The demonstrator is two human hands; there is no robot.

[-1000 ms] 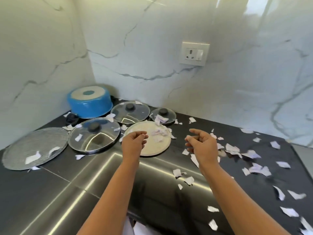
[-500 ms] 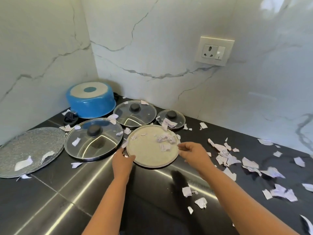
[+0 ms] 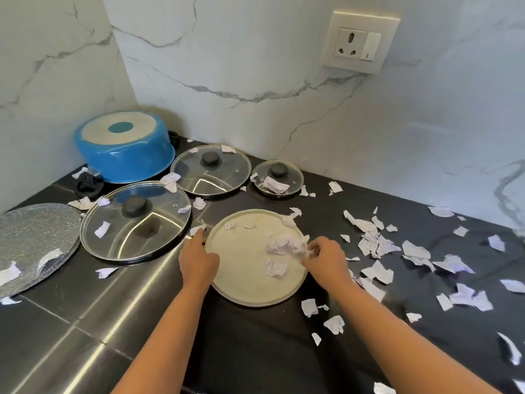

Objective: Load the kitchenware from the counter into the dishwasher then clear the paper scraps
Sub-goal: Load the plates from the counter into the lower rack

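A round cream plate (image 3: 250, 301) lies on the dark counter with several paper scraps (image 3: 287, 245) on it. My left hand (image 3: 199, 261) grips the plate's left rim. My right hand (image 3: 326, 260) curls over its right rim, beside a crumpled scrap. Behind the plate lie three glass lids with black knobs: a large one (image 3: 113, 237), a medium one (image 3: 221, 180) and a small one (image 3: 292, 177). An upturned blue pot (image 3: 125, 157) stands in the corner. A grey speckled plate (image 3: 31, 237) lies at the far left.
Torn paper scraps (image 3: 377, 245) are scattered over the counter (image 3: 255, 351), mostly to the right of the plate. Marble walls close the corner behind and to the left. A wall socket (image 3: 359, 42) sits above the counter.
Both hands came down from above the counter onto the cream plate's opposite rims. The view moved closer to the counter.
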